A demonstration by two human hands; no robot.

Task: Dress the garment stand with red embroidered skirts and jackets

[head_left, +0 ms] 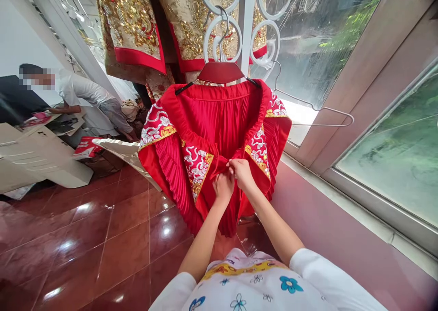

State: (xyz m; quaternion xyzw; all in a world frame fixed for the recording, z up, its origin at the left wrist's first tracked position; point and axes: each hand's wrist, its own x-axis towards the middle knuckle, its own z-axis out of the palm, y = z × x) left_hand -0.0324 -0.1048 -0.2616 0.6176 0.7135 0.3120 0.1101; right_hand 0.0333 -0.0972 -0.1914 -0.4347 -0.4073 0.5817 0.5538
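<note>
A red pleated skirt (219, 119) with silver and gold embroidered panels hangs, waist opened out, from a dark red clip hanger (221, 73). At the front middle of its gathered waistband, my left hand (224, 185) is closed on the red fabric. Just above and to the right of it, my right hand (240, 170) pinches the cloth at the waistband. The two hands touch or nearly touch. My fingers partly hide what lies between them, so I cannot tell whether it is a tie or the band's edge.
Gold-sequined garments (133, 23) with red hems hang behind. A white scrolled metal rack (247, 23) holds the hanger, and a bare wire hanger (318, 108) hangs at right beside the glass door (393, 156). At left, a person (82, 90) bends over a white desk (37, 156).
</note>
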